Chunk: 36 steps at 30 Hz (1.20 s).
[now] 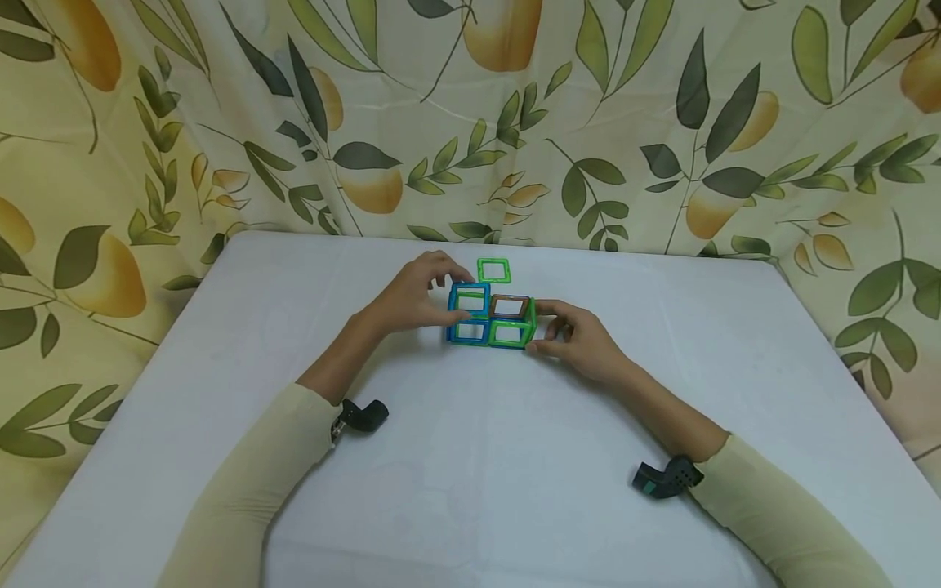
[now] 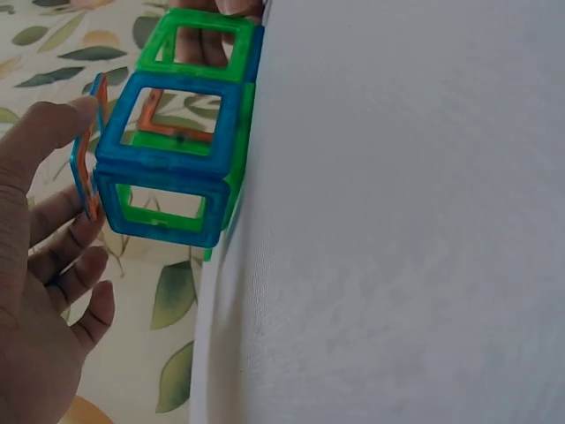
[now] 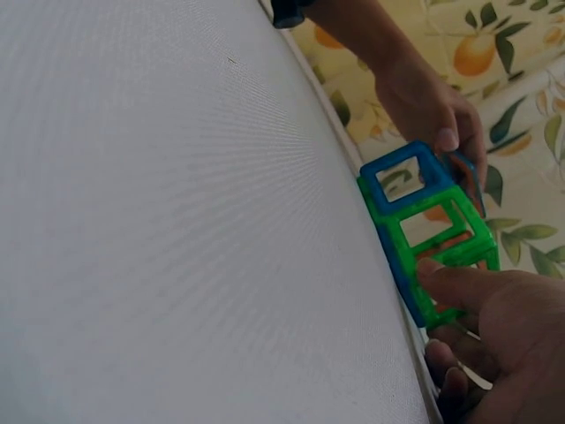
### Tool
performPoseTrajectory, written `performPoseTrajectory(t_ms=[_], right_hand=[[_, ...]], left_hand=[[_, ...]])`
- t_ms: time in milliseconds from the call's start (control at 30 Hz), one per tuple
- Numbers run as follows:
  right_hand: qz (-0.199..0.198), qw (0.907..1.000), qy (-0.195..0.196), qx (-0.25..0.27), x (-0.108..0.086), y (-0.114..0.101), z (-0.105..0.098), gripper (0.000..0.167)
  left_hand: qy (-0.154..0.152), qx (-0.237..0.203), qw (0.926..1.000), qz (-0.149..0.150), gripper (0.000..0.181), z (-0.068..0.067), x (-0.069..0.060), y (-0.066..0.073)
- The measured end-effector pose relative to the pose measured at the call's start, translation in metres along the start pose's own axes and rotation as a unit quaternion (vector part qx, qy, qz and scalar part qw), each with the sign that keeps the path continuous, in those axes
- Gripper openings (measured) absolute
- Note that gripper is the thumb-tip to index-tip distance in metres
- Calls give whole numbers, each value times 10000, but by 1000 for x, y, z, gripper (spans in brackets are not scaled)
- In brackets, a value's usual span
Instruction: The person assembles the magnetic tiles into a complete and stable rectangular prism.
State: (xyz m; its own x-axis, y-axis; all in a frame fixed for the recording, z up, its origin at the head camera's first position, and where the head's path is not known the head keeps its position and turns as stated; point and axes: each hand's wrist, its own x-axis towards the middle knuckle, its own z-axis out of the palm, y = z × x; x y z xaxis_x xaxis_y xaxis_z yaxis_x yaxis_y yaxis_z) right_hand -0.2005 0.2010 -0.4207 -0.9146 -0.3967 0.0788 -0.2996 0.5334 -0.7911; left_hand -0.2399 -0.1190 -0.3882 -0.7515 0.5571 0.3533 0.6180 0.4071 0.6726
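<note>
A box-like structure of open-centred magnetic tiles [image 1: 507,323], blue, green and orange, stands on the table between the hands. My left hand [image 1: 415,298] pinches a blue square tile [image 1: 471,286] at the structure's upper left, thumb on the near edge and fingers on the far one. An orange tile [image 1: 510,296] lies beside that blue tile on the top side. From the right, my right hand [image 1: 581,339] grips the green end tile [image 1: 532,318]. In the right wrist view its thumb lies on the green tiles [image 3: 402,208], and some fingers are partly hidden behind the structure.
Just behind the structure, a single green square tile [image 1: 494,282] lies on the white-covered table [image 1: 456,457]. A fruit-and-leaf patterned cloth [image 1: 470,122] hangs beyond the table's back edge. A black wrist camera [image 1: 365,416] sits on the left sleeve, another black camera [image 1: 669,477] on the right.
</note>
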Motion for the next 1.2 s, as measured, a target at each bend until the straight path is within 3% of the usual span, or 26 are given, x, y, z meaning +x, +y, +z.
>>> performPoseTrajectory(t_ms=[733, 1200], right_hand=[[19, 10000, 9, 11, -1, -2, 0, 63], [61, 10000, -14, -11, -1, -2, 0, 63]], left_hand=[[-105, -9, 9998, 176, 46, 4, -3, 1], [-150, 64, 9999, 26, 47, 6, -4, 0]])
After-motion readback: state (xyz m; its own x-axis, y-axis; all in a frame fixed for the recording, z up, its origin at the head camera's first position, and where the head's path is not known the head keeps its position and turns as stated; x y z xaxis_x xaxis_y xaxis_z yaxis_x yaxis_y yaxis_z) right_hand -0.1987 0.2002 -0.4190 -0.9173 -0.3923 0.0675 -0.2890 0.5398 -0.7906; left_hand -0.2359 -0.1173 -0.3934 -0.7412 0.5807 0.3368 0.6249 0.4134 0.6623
